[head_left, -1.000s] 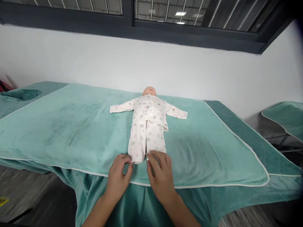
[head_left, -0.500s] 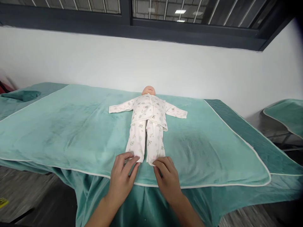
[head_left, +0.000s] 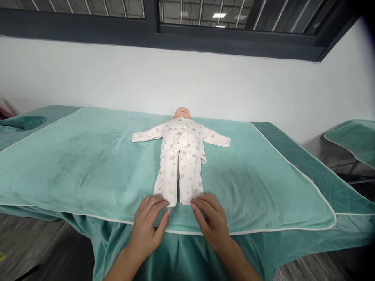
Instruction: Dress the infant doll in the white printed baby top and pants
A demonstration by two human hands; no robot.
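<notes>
A doll (head_left: 182, 112) lies on its back on the green cover, head toward the wall. It wears a white patterned jacket (head_left: 175, 134) with the sleeves spread out to both sides, and matching trousers (head_left: 190, 175) whose legs lie straight and side by side. My left hand (head_left: 150, 224) rests its fingertips on the cuff of the left trouser leg, thumb held apart from the fingers. At the right leg's cuff, my right hand (head_left: 211, 218) touches the fabric with its fingertips, the thumb a little below them. The doll's own hands and feet are not visible.
A light green cover (head_left: 102, 164) with white piping lies over a darker green cloth (head_left: 301, 160) that hangs down in front. Behind stands a white wall (head_left: 146, 78) below a dark window frame (head_left: 234, 41). Another green-covered surface (head_left: 356, 140) stands at right.
The trouser legs lie straighter and their cuffs reach slightly nearer to me. My left thumb has moved away from its fingers, and the right hand has shifted slightly right.
</notes>
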